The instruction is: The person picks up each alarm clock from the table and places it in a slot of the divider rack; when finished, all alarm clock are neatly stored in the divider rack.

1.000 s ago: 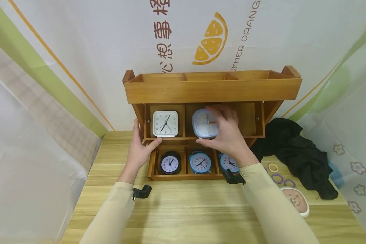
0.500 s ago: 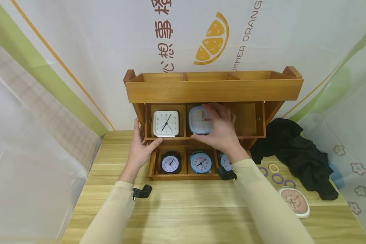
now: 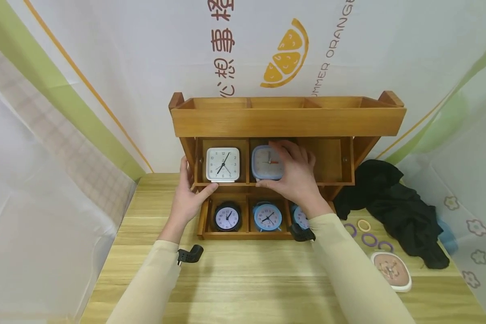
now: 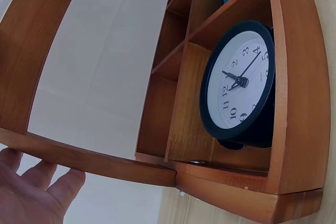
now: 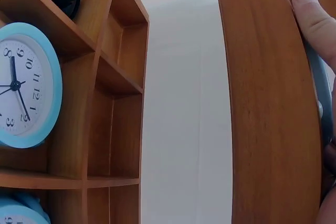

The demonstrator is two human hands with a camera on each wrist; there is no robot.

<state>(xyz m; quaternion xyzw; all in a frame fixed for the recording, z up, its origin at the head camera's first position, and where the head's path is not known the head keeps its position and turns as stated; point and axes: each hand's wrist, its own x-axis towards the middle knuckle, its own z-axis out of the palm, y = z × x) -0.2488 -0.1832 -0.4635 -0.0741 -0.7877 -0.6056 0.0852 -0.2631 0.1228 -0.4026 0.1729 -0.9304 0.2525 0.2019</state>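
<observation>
In the head view my right hand (image 3: 294, 173) holds a square light-blue alarm clock (image 3: 266, 167) by its right side, thumb below and fingers above. That clock is in the middle compartment of the upper tier of a wooden shelf (image 3: 291, 122). My left hand (image 3: 185, 198) grips the shelf's left side, thumb on the tier's front edge and fingers on the outer side. A square white alarm clock (image 3: 222, 171) stands in the compartment by that thumb. In the right wrist view the thumb (image 5: 315, 22) shows at the wooden edge, and the held clock is mostly hidden.
A round black clock (image 3: 227, 226) and round blue clocks (image 3: 267, 226) stand in the lower tier. On the right lie a black cloth (image 3: 401, 202), several rings (image 3: 369, 240) and a white-rimmed pink clock (image 3: 392, 271). A printed curtain (image 3: 146, 67) hangs behind.
My right hand has moved a little left with the light-blue clock, which now sits straighter, close to the divider beside the white clock. My left hand keeps its place on the shelf.
</observation>
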